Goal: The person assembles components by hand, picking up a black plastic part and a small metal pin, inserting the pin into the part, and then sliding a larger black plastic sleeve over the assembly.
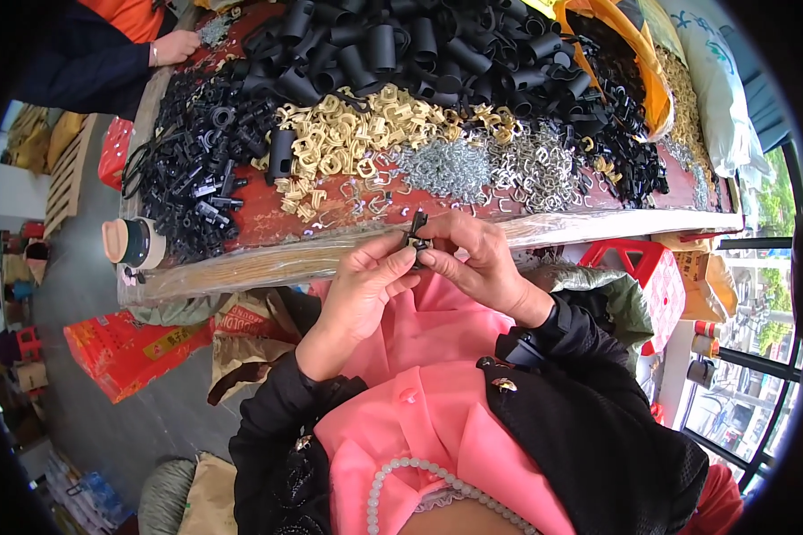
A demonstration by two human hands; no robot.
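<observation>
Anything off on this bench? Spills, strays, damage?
One black cylinder sits apart from the main cylinder heap, at the left edge of the tan parts, and a few bent metal pieces lie loose below them; both look stray. No clear damage shows, though the held black part is too small to judge.

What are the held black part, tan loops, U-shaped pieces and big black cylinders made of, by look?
Held black part: likely moulded plastic, uniformly dark; small and partly covered, so unsure.
Tan loops: likely plastic, smooth, uniform opaque colour.
U-shaped pieces: metal, shiny, probably bent wire; silvery glints.
Black cylinders: satin, soft highlights along the curves; plastic or coated metal, can't tell.
</observation>
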